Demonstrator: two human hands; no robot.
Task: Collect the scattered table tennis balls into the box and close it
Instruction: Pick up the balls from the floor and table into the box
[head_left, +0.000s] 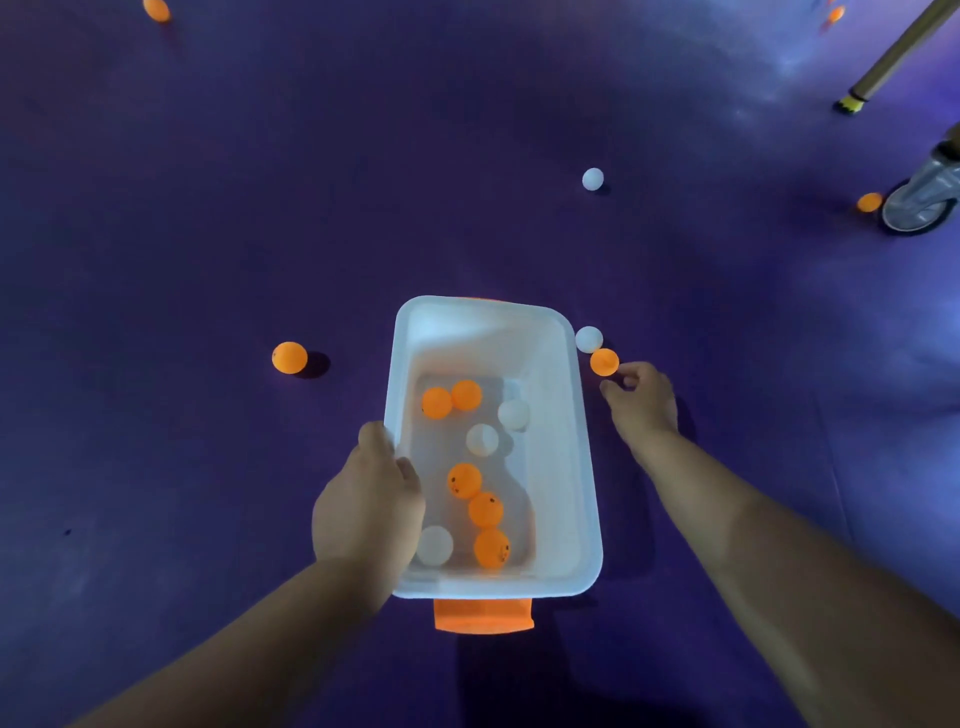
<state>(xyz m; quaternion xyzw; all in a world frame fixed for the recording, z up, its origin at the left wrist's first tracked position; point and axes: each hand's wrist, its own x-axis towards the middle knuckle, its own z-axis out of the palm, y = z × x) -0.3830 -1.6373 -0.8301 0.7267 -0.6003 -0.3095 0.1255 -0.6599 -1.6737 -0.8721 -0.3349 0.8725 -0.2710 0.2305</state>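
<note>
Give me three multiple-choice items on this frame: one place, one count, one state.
1. Relative to the box, the orange ball nearest the right hand lies: A) inside B) on the floor to its right C) on its lid.
2. Orange balls inside the box: A) 3 B) 5 C) 8.
3. The left hand: A) grips the box rim B) hangs free C) holds a ball.
1B: it sits outside the right wall, beside a white ball. 2B: five show inside. 3A: fingers curl over the left rim.
</note>
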